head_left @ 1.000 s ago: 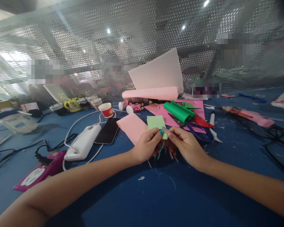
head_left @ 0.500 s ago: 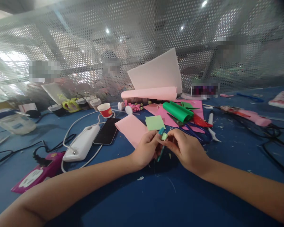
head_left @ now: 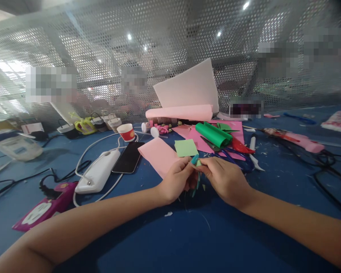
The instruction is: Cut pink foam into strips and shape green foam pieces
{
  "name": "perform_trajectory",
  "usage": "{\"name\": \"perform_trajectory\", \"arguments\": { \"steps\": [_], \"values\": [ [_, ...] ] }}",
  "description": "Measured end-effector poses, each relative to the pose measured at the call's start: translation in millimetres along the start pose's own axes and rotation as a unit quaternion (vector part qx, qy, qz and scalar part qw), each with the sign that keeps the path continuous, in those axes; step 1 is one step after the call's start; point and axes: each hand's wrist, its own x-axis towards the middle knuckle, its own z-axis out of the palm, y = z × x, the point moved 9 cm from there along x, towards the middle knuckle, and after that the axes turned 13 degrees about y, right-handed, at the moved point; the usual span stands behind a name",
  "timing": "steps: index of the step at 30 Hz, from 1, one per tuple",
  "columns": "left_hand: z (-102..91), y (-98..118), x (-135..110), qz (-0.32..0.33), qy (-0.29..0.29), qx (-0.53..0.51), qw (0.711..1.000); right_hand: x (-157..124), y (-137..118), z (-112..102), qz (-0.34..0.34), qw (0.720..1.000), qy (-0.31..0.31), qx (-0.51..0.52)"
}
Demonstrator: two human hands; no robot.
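Between my two hands is a small folded piece of light green paper (head_left: 198,163), mostly covered by fingers. My left hand (head_left: 175,179) is closed, pinching it from the left, with long teal nails showing. From the right, my right hand (head_left: 227,182) grips the same piece between thumb and bent forefinger. Just beyond the fingers lies a light green paper sheet (head_left: 186,148). A pink paper strip (head_left: 157,154) passes behind my left hand. Blue-handled scissors (head_left: 246,164) lie past my right hand, partly covered.
A green roll (head_left: 214,134) rests on pink sheets. To the left are a phone (head_left: 127,157), a white power strip (head_left: 99,172), a paper cup (head_left: 126,132) and a magenta box (head_left: 47,208). A pink glue gun (head_left: 297,139) with black cords sits right. Mesh panel (head_left: 173,45) behind.
My right hand has shifted slightly left and its fingers now cover more of the green paper piece. The left hand's teal nails have tilted a little. Things on the table stay put.
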Motion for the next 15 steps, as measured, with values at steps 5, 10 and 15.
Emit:
{"name": "perform_trajectory", "arguments": {
  "steps": [5,10,15],
  "values": [
    [-3.0,-2,1,0.026,-0.001,0.025,0.999,-3,22,8,0.238,0.955,-0.026,0.172],
    [-2.1,2,0,0.046,0.006,0.077,0.996,-21,31,30,0.447,0.830,-0.031,0.332],
    [0.2,6,-2,0.051,0.006,0.090,0.995,-21,32,30,0.440,0.841,-0.009,0.316]
  ]
}}
